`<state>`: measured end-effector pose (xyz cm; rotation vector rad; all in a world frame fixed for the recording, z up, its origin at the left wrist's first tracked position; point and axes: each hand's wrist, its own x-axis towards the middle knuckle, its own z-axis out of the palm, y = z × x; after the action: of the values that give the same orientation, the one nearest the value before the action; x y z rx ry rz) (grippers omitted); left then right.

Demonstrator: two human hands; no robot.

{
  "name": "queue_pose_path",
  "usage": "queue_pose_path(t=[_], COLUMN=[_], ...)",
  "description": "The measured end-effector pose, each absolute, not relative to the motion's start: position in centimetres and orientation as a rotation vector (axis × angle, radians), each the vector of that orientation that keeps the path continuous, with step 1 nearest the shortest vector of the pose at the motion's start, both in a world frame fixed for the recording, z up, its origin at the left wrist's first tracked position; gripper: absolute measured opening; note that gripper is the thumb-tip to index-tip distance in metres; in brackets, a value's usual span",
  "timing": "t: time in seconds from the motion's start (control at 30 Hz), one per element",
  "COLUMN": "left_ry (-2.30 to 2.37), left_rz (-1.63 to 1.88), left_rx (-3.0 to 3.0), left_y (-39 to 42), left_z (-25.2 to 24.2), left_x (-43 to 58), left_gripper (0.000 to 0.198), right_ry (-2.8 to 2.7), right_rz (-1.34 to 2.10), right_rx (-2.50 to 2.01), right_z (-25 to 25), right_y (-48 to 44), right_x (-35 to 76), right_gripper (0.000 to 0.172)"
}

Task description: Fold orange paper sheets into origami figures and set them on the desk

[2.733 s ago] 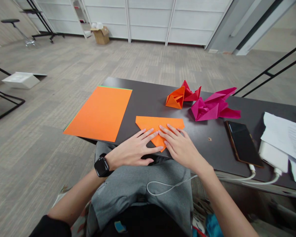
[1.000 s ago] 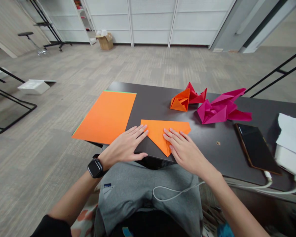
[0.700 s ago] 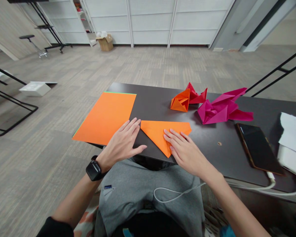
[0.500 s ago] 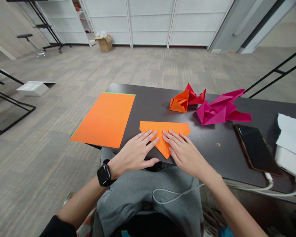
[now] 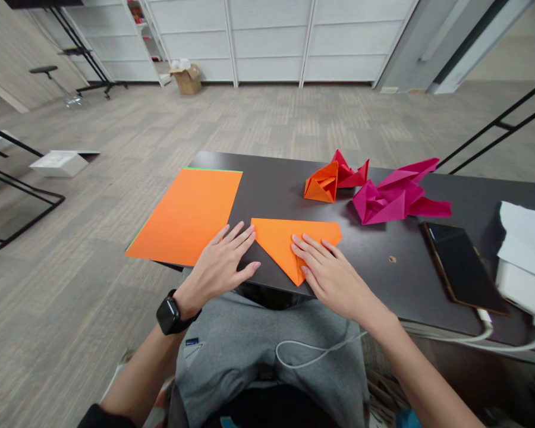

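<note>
A folded orange sheet of paper [image 5: 279, 238], shaped like a downward-pointing triangle with blunted upper corners, lies at the table's near edge. My right hand [image 5: 327, 264] rests flat on its right half, fingers stretched out and covering part of the folds. At the paper's upper left corner are the fingertips of my left hand [image 5: 223, 261], its fingers spread and thumb apart. That hand also lies beside the right edge of a flat orange paper stack [image 5: 189, 214], which shows a thin green edge.
Folded paper pieces in orange [image 5: 322, 183], red [image 5: 353, 173] and magenta [image 5: 399, 196] stand at the back of the dark table [image 5: 267, 178]. To the right lie a phone [image 5: 466, 261] with a cable and a white box [image 5: 524, 285] under torn paper [image 5: 528, 232].
My left hand has slid left from the middle of the folded paper to its upper left corner, uncovering the left half. My right hand stays on the right half.
</note>
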<state>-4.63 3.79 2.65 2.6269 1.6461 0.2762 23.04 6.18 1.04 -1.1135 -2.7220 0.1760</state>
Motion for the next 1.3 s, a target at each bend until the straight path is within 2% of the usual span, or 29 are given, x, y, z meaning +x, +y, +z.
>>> queue_pose_path(t=[0.13,0.23,0.47,0.63,0.77,1.0,1.17,1.3], left_ry=[1.588,1.501,1.793,2.015,2.116,1.988,1.979,1.949], left_rz=[0.343,0.343,0.401,0.604,0.726,0.931,0.934,0.945], left_rx=[2.671,2.693,2.590,2.427,2.260,2.185,2.149,2.160], left_y=[3.5,3.4,3.5,4.1,5.4,6.4,6.4,6.4], left_z=[2.7,2.5,2.4,2.0,0.5,-1.8,-2.1,-2.0], left_x=[-3.1,-2.6,-4.3,-2.9,-0.8,-0.4,-0.7,-0.6], left_gripper=[0.061,0.055,0.044,0.039,0.050,0.053,0.062,0.058], right_ry=[-2.722,-2.714,-2.713,-2.686,-2.639,-2.571,-2.069,-2.063], right_rz=[0.160,0.161,0.179,0.197,0.284,0.349,0.301,0.322], right_rx=[-1.120,-1.116,-1.115,-1.109,-1.123,-1.117,-1.606,-1.636], right_z=[1.0,1.0,1.0,1.0,1.2,1.4,-0.4,-1.5], right_y=[6.1,6.1,6.2,6.1,5.9,5.8,7.0,7.7], right_x=[23.0,23.0,23.1,23.0,23.2,23.7,23.9,23.9], right_gripper=[0.047,0.047,0.048,0.048,0.048,0.051,0.056,0.059])
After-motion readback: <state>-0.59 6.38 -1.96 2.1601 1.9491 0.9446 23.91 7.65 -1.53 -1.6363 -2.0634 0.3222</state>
